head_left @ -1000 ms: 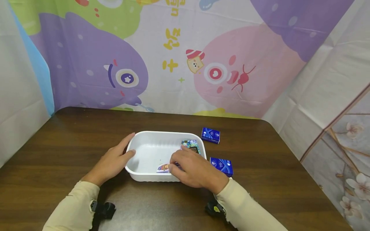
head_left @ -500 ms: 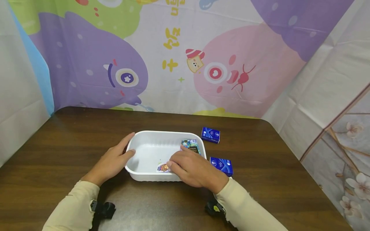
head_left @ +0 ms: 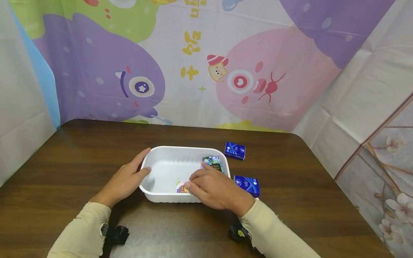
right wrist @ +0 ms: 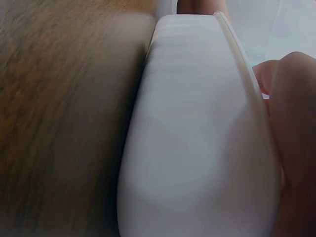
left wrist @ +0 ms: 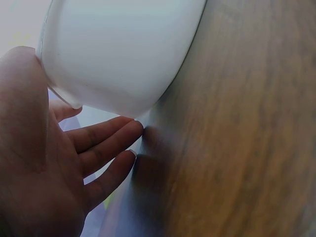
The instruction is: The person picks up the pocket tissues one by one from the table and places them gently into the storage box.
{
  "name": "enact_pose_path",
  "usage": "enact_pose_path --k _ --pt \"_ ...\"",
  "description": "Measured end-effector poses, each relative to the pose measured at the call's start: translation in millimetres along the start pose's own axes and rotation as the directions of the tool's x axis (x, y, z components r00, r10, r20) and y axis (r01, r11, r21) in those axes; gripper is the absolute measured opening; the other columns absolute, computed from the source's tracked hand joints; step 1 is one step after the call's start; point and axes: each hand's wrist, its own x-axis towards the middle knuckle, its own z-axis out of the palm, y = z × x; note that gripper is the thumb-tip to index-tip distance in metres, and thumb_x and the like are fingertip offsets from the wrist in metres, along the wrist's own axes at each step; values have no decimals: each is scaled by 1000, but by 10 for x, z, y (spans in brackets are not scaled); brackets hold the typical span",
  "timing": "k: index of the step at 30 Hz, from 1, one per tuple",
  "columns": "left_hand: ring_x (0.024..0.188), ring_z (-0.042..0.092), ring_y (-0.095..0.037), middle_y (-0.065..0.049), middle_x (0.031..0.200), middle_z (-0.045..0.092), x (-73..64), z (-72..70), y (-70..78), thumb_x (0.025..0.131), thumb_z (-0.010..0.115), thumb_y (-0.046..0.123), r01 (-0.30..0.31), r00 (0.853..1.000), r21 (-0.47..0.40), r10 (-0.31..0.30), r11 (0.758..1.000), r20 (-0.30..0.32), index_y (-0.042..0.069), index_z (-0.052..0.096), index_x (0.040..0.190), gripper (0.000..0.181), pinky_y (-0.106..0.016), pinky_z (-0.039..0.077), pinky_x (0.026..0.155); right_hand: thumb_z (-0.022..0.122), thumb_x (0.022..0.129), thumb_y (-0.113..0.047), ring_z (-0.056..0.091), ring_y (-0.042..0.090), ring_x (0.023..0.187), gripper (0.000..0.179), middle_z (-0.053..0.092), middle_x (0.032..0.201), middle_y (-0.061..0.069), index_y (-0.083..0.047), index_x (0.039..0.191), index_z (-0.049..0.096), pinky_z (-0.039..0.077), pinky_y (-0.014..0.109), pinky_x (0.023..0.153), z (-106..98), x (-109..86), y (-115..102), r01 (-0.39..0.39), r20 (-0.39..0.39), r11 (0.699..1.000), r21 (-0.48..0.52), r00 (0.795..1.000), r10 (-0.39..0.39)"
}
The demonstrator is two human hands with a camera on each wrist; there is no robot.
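Observation:
A white plastic basin sits on the table under both hands. My left hand holds its left end, thumb over the rim; in the left wrist view the fingers lie along the outside wall. My right hand reaches over the near right rim, its fingertips pinching a small white packet with a colourful cartoon print near the basin's front wall. Part of that packet is hidden by the hand. A blue-green printed packet lies at the basin's right end, partly behind the right hand.
Two blue tissue packs stand outside the basin on the right: one pack by the far corner, the other pack next to the right wrist. The brown wooden table ends at a cartoon-printed curtain.
The right fingers have shifted slightly on the cartoon packet, and its visible face has turned, showing more white and the print at a new angle. The left hand and basin have stayed put.

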Motion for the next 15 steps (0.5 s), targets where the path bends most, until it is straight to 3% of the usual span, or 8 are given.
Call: enact_pose_path --k 7,15 --pt "135 43 -46 -23 156 36 2 -3 6 105 48 31 4 1000 -1 -4 1000 1 16 21 161 64 -65 37 103 40 106 -45 61 13 119 52 72 116 1 -10 105 79 18 49 119 -5 1 -15 -24 21 999 -35 999 24" --pt "135 43 -46 -23 157 35 -3 2 3 105 48 32 14 1000 -10 -14 1000 2 18 20 161 65 -65 37 103 43 106 -44 60 13 117 44 71 111 -3 -15 106 76 18 52 119 -4 0 -10 -11 0 999 -47 1000 11"
